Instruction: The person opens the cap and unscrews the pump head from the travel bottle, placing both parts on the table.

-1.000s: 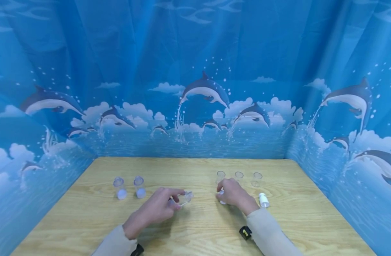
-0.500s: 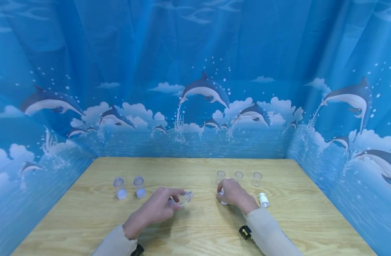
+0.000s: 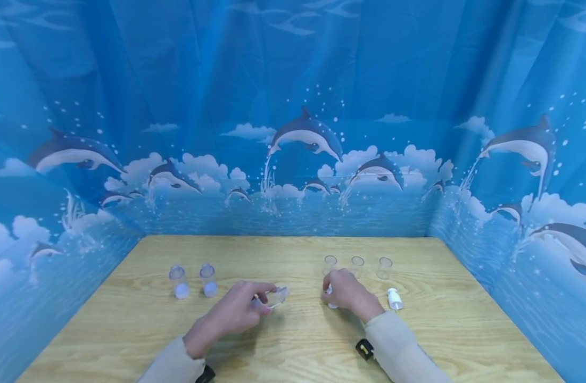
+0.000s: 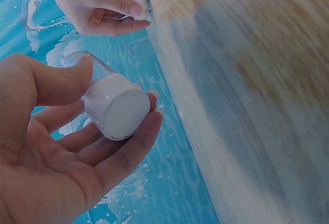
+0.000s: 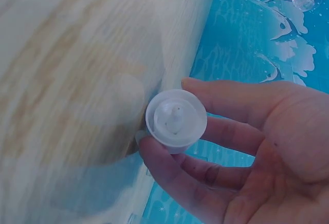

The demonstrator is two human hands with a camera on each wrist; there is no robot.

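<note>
In my left hand (image 3: 232, 308) is a small clear bottle (image 3: 279, 296), pinched between thumb and fingers. It lies tilted in the air, neck toward the right; the left wrist view shows its round white base (image 4: 127, 113). My right hand (image 3: 348, 292) grips a white cap (image 5: 176, 118) between thumb and fingertips, low over the table. The right wrist view looks into the cap's round underside, with an inner ring and a small central nub. Bottle and cap are apart. In the head view the right fingers mostly hide the cap.
Two clear bottles with white bases (image 3: 181, 290) (image 3: 209, 288) stand on the left of the wooden table (image 3: 293, 351). Behind my right hand are three clear cup-like covers (image 3: 385, 269). Another white cap (image 3: 395, 299) is right of that hand. A blue dolphin-print curtain (image 3: 293, 213) surrounds the table.
My right hand has shifted slightly to the left with the white cap. The left hand and its bottle stay nearly still.
</note>
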